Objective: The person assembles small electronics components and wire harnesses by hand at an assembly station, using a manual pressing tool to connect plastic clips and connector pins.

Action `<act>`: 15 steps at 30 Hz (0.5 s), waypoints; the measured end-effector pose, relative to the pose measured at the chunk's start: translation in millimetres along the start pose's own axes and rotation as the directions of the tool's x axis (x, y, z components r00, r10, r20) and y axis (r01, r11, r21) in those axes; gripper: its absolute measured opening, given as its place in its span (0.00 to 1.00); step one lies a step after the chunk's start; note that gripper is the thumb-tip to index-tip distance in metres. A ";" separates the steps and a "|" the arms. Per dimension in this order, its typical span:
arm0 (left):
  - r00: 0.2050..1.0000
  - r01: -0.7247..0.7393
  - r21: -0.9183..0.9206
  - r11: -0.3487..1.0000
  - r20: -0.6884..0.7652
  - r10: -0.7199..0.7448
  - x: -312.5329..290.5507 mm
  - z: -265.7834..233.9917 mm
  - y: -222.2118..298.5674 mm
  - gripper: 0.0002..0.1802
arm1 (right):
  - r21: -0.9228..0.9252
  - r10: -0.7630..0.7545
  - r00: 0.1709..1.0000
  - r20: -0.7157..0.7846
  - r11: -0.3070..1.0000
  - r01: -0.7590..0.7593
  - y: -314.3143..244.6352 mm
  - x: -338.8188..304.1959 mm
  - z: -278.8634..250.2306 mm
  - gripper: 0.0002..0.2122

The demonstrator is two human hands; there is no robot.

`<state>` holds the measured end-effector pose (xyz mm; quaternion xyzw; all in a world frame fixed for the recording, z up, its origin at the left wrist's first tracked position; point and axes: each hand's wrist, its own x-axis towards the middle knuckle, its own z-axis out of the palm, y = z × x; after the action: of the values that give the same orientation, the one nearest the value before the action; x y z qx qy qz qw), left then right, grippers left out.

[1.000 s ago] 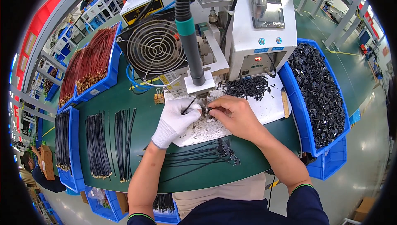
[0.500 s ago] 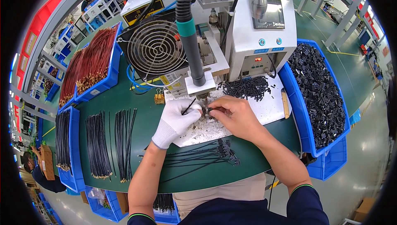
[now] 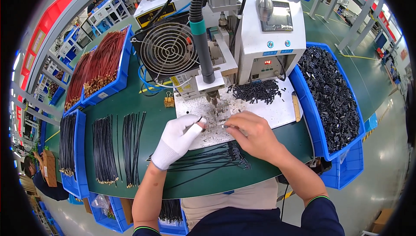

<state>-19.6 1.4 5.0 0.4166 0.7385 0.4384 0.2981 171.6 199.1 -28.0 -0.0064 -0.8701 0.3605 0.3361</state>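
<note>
My left hand (image 3: 177, 139), in a white glove, pinches a thin black cable (image 3: 199, 119) with its thumb and index finger; only a short dark end shows. My bare right hand (image 3: 253, 132) is closed at the fingertips over something small, mostly hidden. Both hands are over the front of a stained white plate (image 3: 197, 106), a little apart. Between and beyond them sits a small metal fixture (image 3: 222, 115) beneath the pointed metal tip (image 3: 213, 97) of a bench machine. Black cables with flat black end pieces (image 3: 236, 154) lie on the green table in front of the plate.
Short black tubes (image 3: 256, 92) are heaped behind my right hand, with a wooden-handled tool (image 3: 296, 108) beside them. A blue bin (image 3: 321, 142) of black parts stands right. Left are bundled black cables (image 3: 104, 149) and a blue bin (image 3: 106, 90) of red cables. A fan (image 3: 169, 49) faces me.
Both hands have drawn back toward me from the fixture and moved apart, leaving the fixture and machine tip in plain view. The cable end in my left hand now shows less.
</note>
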 end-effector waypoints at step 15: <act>0.958 -0.287 0.147 0.946 0.043 0.284 -31.8 17.2 29.8 0.12 | 0.157 0.223 0.965 0.138 0.957 -0.244 -55.3 -20.6 -27.0 0.11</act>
<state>19.9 -11.6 26.6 0.5452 0.6984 0.4150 0.2068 216.2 169.8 8.8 -0.0588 -0.8472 0.4713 0.2380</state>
